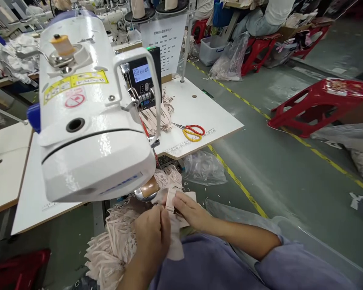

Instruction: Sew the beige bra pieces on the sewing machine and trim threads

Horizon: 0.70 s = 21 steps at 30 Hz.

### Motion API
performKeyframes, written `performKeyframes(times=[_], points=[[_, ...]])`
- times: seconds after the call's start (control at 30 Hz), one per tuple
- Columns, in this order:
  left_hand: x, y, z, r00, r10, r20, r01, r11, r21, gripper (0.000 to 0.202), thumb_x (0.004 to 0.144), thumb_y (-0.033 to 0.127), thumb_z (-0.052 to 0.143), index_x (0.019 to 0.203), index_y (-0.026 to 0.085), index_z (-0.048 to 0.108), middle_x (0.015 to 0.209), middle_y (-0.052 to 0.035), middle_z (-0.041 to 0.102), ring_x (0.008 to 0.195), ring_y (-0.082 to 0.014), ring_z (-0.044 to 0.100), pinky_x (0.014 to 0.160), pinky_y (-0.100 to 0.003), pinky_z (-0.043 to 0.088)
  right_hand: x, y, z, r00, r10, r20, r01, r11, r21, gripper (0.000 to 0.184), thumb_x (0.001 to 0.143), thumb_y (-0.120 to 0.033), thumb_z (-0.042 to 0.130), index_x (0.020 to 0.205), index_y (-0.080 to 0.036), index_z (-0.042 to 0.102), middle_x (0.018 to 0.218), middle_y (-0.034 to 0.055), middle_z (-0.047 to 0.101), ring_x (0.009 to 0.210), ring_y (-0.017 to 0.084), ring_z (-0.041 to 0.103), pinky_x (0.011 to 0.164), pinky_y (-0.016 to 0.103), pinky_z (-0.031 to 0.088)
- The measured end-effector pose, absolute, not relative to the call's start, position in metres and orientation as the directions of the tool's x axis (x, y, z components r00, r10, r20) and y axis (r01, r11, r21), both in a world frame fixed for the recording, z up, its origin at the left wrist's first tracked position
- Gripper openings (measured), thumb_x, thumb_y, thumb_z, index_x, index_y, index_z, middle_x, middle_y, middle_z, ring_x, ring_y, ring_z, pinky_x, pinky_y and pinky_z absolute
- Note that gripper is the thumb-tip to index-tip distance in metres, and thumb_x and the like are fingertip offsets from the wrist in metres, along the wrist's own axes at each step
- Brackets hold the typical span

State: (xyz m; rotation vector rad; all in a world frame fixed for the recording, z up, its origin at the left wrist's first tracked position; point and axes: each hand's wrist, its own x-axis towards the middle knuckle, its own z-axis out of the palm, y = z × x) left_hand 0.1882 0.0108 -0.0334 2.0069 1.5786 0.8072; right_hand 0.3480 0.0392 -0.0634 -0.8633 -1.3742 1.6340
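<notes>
Below the sewing machine point(99, 161), my two hands hold a pale beige fabric piece point(175, 237) close to my lap. My left hand point(153, 229) is closed in a fist-like grip on the fabric's left side. From the other side, my right hand point(193, 211) pinches a folded band of the same piece, thumb on top. A beige lace part point(167, 177) lies just beyond the hands, by the machine's rounded sewing end. Left of my left hand hangs a thick bundle of beige lace pieces point(111, 249). The fingertips are partly hidden by the cloth.
Scissors point(193, 132) with red and yellow handles lie on the white machine table point(211, 112), beside beige straps point(159, 117). A control panel point(143, 78) stands behind the machine. Red stools point(317, 100), plastic bags point(204, 167) and a seated person point(260, 20) are to the right.
</notes>
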Motion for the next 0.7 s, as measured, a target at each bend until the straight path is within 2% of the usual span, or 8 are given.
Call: performKeyframes(times=[0.07, 0.17, 0.23, 0.3, 0.37, 0.47, 0.57, 0.7], points=[[0.198, 0.014, -0.024, 0.015, 0.998, 0.059, 0.562, -0.057, 0.825, 0.039, 0.101, 0.035, 0.035, 0.064, 0.024, 0.039, 0.054, 0.0027, 0.045, 0.05, -0.0139, 0.043, 0.053, -0.028, 0.028, 0.345, 0.049, -0.052, -0.332, 0.943, -0.023, -0.186, -0.089, -0.979, 0.04, 0.097, -0.056, 0.049, 0.095, -0.018, 0.061, 0.082, 0.0017, 0.059, 0.077, 0.014, 0.057, 0.073, 0.027, 0.048], [0.2, 0.018, -0.016, -0.13, 0.991, -0.025, 0.492, 0.087, 0.866, 0.041, 0.1, 0.042, 0.036, 0.066, 0.023, 0.048, 0.055, 0.0026, 0.048, 0.051, -0.0144, 0.046, 0.053, -0.027, 0.031, 0.343, 0.072, -0.041, -0.306, 0.952, -0.027, -0.166, -0.081, -0.983, 0.029, 0.091, -0.046, 0.062, 0.094, -0.017, 0.058, 0.081, -0.0003, 0.059, 0.07, 0.011, 0.055, 0.064, 0.023, 0.045], [0.194, 0.02, -0.017, -0.218, 0.976, 0.024, 0.591, 0.112, 0.799, 0.031, 0.097, 0.044, 0.045, 0.087, 0.023, 0.065, 0.059, 0.002, 0.058, 0.054, -0.0159, 0.052, 0.055, -0.027, 0.033, 0.344, 0.091, -0.038, -0.307, 0.951, -0.029, -0.084, -0.057, -0.995, 0.026, 0.09, -0.042, 0.063, 0.096, -0.018, 0.057, 0.074, -0.0032, 0.057, 0.063, 0.009, 0.051, 0.059, 0.021, 0.04], [0.184, 0.021, -0.022, -0.198, 0.97, 0.139, 0.732, 0.053, 0.679, 0.03, 0.095, 0.043, 0.052, 0.112, 0.024, 0.068, 0.068, -0.0005, 0.068, 0.061, -0.0185, 0.06, 0.059, -0.027, 0.035, 0.344, 0.109, -0.038, -0.31, 0.951, -0.004, 0.036, 0.007, -0.999, 0.024, 0.09, -0.04, 0.062, 0.096, -0.018, 0.056, 0.066, -0.0064, 0.053, 0.057, 0.008, 0.044, 0.056, 0.021, 0.035], [0.175, 0.023, -0.03, -0.053, 0.962, 0.266, 0.857, -0.093, 0.507, 0.03, 0.094, 0.038, 0.055, 0.117, 0.025, 0.069, 0.074, -0.003, 0.073, 0.062, -0.0193, 0.062, 0.06, -0.028, 0.035, 0.344, 0.125, -0.037, -0.333, 0.943, 0.027, 0.119, 0.071, -0.99, 0.022, 0.09, -0.039, 0.06, 0.096, -0.018, 0.056, 0.061, -0.0078, 0.05, 0.056, 0.008, 0.042, 0.056, 0.021, 0.033], [0.165, 0.027, -0.038, 0.119, 0.926, 0.357, 0.933, -0.227, 0.279, 0.028, 0.094, 0.03, 0.056, 0.116, 0.023, 0.072, 0.066, -0.0039, 0.071, 0.055, -0.0179, 0.057, 0.056, -0.028, 0.03, 0.341, 0.143, -0.035, -0.384, 0.921, 0.066, 0.15, 0.133, -0.98, 0.02, 0.089, -0.036, 0.058, 0.096, -0.018, 0.056, 0.064, -0.0063, 0.055, 0.06, 0.01, 0.047, 0.06, 0.023, 0.035], [0.16, 0.032, -0.038, 0.114, 0.922, 0.369, 0.953, -0.207, 0.221, 0.03, 0.093, 0.029, 0.057, 0.118, 0.023, 0.072, 0.056, -0.0026, 0.065, 0.05, -0.0174, 0.051, 0.053, -0.028, 0.025, 0.336, 0.156, -0.032, -0.409, 0.906, 0.105, 0.232, 0.214, -0.949, 0.018, 0.087, -0.034, 0.059, 0.095, -0.018, 0.057, 0.065, -0.0061, 0.055, 0.061, 0.011, 0.048, 0.06, 0.024, 0.033], [0.158, 0.036, -0.033, 0.088, 0.928, 0.362, 0.941, -0.197, 0.276, 0.025, 0.091, 0.032, 0.06, 0.108, 0.027, 0.077, 0.054, -0.0031, 0.063, 0.047, -0.0169, 0.047, 0.052, -0.028, 0.02, 0.332, 0.166, -0.031, -0.424, 0.896, 0.131, 0.36, 0.3, -0.883, 0.017, 0.087, -0.034, 0.059, 0.095, -0.019, 0.058, 0.063, -0.0065, 0.055, 0.059, 0.011, 0.046, 0.06, 0.025, 0.031]])
